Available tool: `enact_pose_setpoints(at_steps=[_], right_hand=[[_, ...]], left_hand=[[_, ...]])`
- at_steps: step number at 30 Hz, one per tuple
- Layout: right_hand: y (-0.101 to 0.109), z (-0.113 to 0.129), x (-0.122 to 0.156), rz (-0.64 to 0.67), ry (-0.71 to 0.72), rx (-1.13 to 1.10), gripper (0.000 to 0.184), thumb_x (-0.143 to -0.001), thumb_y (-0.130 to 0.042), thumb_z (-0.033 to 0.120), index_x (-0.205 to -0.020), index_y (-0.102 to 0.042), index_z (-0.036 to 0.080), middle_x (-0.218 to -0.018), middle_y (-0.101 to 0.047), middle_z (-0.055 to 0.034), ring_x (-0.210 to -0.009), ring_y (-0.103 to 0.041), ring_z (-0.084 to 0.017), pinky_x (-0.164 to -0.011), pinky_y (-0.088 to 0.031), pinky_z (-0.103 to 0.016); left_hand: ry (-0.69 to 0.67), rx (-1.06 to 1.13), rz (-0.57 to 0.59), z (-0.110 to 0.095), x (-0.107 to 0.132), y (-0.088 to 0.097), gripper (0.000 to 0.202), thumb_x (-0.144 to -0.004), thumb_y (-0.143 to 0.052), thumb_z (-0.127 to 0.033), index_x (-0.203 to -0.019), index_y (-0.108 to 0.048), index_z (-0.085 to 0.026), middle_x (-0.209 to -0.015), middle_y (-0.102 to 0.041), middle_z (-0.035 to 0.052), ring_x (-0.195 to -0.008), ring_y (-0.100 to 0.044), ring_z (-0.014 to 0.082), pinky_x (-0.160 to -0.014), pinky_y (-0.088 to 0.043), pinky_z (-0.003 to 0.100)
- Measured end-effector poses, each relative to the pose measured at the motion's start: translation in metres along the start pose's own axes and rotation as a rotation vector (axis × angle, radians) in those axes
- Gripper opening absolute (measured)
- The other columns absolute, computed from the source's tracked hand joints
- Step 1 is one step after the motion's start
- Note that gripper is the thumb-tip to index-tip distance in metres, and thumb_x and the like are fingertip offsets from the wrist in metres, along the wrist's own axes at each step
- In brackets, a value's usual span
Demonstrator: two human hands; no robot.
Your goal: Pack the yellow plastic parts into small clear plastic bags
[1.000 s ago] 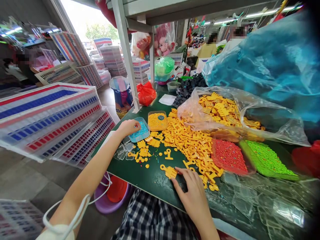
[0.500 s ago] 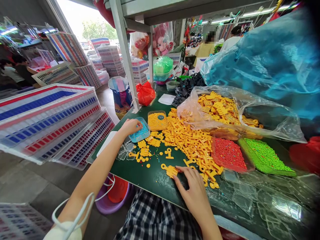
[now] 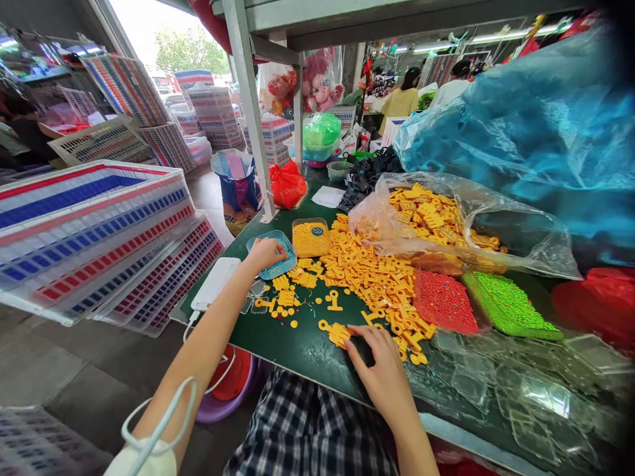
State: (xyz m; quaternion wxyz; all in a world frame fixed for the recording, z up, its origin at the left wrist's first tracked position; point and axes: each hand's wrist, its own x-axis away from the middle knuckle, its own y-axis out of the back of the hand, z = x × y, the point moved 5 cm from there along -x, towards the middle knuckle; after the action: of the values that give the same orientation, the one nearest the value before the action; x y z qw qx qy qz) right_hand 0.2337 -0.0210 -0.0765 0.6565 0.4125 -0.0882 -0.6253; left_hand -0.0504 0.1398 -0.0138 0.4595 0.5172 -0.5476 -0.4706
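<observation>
My left hand (image 3: 266,254) dips into a clear tray of small blue beads (image 3: 280,266), its fingers drawn together; whatever is between the fingertips is too small to make out. At the table's front, my right hand (image 3: 380,354) pinches the right edge of a flat yellow plastic piece (image 3: 338,335) between thumb and fingers. This piece has a ring at its left end and lies on the green tabletop. Loose yellow pieces (image 3: 286,298) lie between the hands, close to the blue bead tray. A large heap of yellow plastic parts (image 3: 367,271) spreads beyond my right hand.
A tray of yellow beads (image 3: 311,239) stands behind the blue one. To the right are red beads (image 3: 446,301), green beads (image 3: 513,305) and clear plastic cases (image 3: 471,383). A white power bank (image 3: 215,284) with a cable lies at the left edge. Crates (image 3: 99,231) stand leftward.
My left hand has shifted slightly within the blue bead tray. My right hand stays on the yellow piece. The view has turned a little, showing more of the white power bank.
</observation>
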Motion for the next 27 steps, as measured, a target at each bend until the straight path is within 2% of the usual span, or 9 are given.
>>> enact_pose_setpoints(at_steps=[4,6,8,11,13,15,19,27], right_hand=[[0.003,0.003,0.002,-0.066,0.02,-0.01,0.03,-0.095,-0.048,0.045,-0.103,-0.066,0.023,-0.099,-0.069,-0.0067,-0.095,-0.057,-0.024,-0.084,-0.049,-0.041],[0.004,0.004,0.003,-0.105,0.014,0.032,0.03,-0.094,-0.05,0.044,-0.105,-0.067,0.022,-0.102,-0.069,-0.0071,-0.096,-0.055,-0.024,-0.087,-0.047,-0.042],[0.005,0.005,0.004,-0.117,-0.01,0.105,0.032,-0.092,-0.054,0.046,-0.107,-0.068,0.023,-0.105,-0.067,-0.0077,-0.097,-0.053,-0.025,-0.089,-0.045,-0.044],[0.004,0.006,0.004,-0.085,-0.037,0.199,0.035,-0.087,-0.06,0.049,-0.11,-0.068,0.023,-0.108,-0.064,-0.0076,-0.096,-0.051,-0.026,-0.089,-0.043,-0.045],[0.004,0.007,0.004,-0.068,-0.044,0.238,0.035,-0.086,-0.062,0.048,-0.111,-0.068,0.023,-0.108,-0.064,-0.0074,-0.096,-0.051,-0.025,-0.088,-0.042,-0.044],[0.005,0.007,0.004,-0.061,-0.053,0.262,0.032,-0.087,-0.062,0.046,-0.109,-0.069,0.024,-0.107,-0.063,-0.0071,-0.096,-0.05,-0.025,-0.088,-0.041,-0.044],[0.006,0.009,0.003,-0.054,-0.066,0.273,0.027,-0.087,-0.061,0.045,-0.105,-0.07,0.026,-0.105,-0.063,-0.0065,-0.096,-0.049,-0.025,-0.088,-0.04,-0.044],[0.005,0.009,0.002,-0.04,-0.093,0.262,0.026,-0.086,-0.064,0.044,-0.105,-0.07,0.027,-0.105,-0.063,-0.0056,-0.097,-0.049,-0.026,-0.089,-0.039,-0.045]], left_hand=[[0.004,0.052,-0.152,-0.008,0.012,0.023,0.018,-0.089,-0.061,-0.028,-0.086,-0.071,-0.014,-0.102,-0.069,0.0122,-0.105,-0.058,0.0306,-0.096,-0.038,0.047],[-0.043,0.104,-0.222,-0.023,0.025,0.034,0.023,-0.093,-0.054,-0.03,-0.093,-0.071,-0.014,-0.106,-0.068,0.0127,-0.105,-0.057,0.0294,-0.095,-0.038,0.046],[-0.149,0.171,-0.243,-0.048,0.042,0.038,0.025,-0.095,-0.051,-0.032,-0.094,-0.07,-0.015,-0.106,-0.067,0.0097,-0.104,-0.056,0.0251,-0.094,-0.039,0.04],[-0.382,0.263,-0.142,-0.097,0.074,0.022,0.019,-0.094,-0.056,-0.033,-0.09,-0.071,-0.02,-0.098,-0.069,0.0022,-0.092,-0.06,0.0167,-0.087,-0.042,0.029],[-0.552,0.279,-0.041,-0.126,0.094,0.002,0.019,-0.094,-0.057,-0.033,-0.089,-0.072,-0.021,-0.095,-0.068,0.0017,-0.092,-0.06,0.0174,-0.087,-0.04,0.031],[-0.642,0.243,0.023,-0.143,0.106,-0.019,0.022,-0.096,-0.054,-0.034,-0.092,-0.072,-0.021,-0.095,-0.066,0.0026,-0.092,-0.06,0.0183,-0.086,-0.039,0.033],[-0.679,0.194,0.083,-0.149,0.108,-0.045,0.026,-0.098,-0.05,-0.035,-0.095,-0.072,-0.021,-0.095,-0.065,0.0027,-0.091,-0.058,0.0177,-0.086,-0.037,0.034],[-0.68,0.217,0.125,-0.142,0.104,-0.048,0.028,-0.098,-0.05,-0.039,-0.105,-0.074,-0.028,-0.096,-0.065,0.0029,-0.094,-0.055,0.0188,-0.083,-0.037,0.033]])
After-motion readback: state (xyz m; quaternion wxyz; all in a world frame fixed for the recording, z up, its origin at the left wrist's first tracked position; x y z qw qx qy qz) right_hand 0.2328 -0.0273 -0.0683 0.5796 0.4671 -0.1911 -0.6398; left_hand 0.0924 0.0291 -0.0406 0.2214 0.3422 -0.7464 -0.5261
